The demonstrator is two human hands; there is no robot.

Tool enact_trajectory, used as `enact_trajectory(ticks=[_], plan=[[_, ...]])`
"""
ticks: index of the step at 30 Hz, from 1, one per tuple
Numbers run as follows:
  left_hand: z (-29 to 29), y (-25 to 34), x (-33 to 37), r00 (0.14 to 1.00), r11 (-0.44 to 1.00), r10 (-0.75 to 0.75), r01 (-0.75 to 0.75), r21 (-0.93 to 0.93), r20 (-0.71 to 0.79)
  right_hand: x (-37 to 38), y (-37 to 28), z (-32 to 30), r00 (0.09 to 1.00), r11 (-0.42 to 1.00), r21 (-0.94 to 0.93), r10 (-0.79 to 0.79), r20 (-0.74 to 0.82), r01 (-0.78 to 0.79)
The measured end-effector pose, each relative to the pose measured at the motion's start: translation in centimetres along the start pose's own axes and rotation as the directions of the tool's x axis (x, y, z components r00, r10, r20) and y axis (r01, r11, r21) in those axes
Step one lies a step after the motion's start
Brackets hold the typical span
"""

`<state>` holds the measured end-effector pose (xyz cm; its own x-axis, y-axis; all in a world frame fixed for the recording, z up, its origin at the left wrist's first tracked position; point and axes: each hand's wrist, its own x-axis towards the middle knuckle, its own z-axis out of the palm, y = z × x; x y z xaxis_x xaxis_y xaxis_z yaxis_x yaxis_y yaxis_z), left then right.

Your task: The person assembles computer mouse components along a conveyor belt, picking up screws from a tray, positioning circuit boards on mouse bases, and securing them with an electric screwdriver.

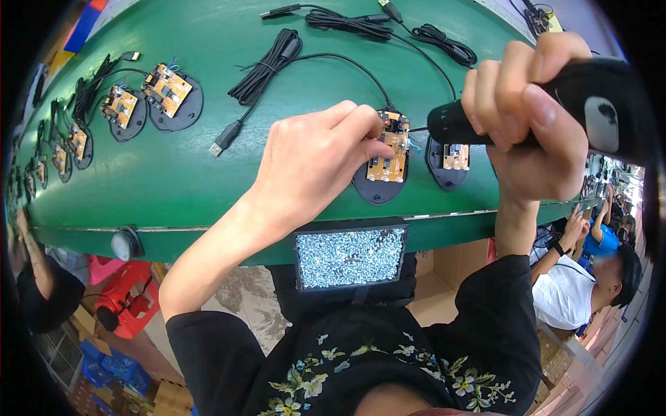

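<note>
As if to keep it from slipping, the left hand (316, 156) touches the board (395, 161), right of centre frame on its base (378, 192); whether that grip pinches anything, I cannot tell. The right hand's (555, 149) grip wraps the driver (590, 83), apparently to aim its bit (419, 130) boardward.

One orange-brown circuit board (388, 168) with small black components lies on a black, rounded plastic base (378, 193) on the green table (173, 184). The black, thick-bodied screwdriver (614, 87) points its thin bit at the board's right edge.
</note>
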<state>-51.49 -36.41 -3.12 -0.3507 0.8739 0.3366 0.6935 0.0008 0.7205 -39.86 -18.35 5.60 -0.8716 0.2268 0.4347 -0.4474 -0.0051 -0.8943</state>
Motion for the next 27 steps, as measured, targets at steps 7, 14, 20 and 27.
enact_trajectory(ticks=[7,14,20,27], plan=[[-0.1,0.7,-0.3,0.994,0.997,0.079,-0.080,-0.001,0.082,0.6,0.1,0.5,0.996,0.996,-0.005,-0.090,0.027,0.090],[-0.7,0.7,0.3,0.988,0.991,0.124,-0.120,-0.050,0.089,0.8,-2.8,-0.8,0.997,0.996,0.036,-0.075,-0.023,0.076],[-1.0,-0.5,0.1,0.983,0.981,0.185,-0.184,-0.062,0.007,0.8,-1.8,-0.8,0.999,0.999,0.015,-0.033,-0.036,0.034],[-1.8,-1.5,-0.6,0.987,0.987,0.160,-0.160,-0.028,0.000,1.3,0.6,0.7,0.999,0.998,-0.064,-0.018,-0.037,0.015]])
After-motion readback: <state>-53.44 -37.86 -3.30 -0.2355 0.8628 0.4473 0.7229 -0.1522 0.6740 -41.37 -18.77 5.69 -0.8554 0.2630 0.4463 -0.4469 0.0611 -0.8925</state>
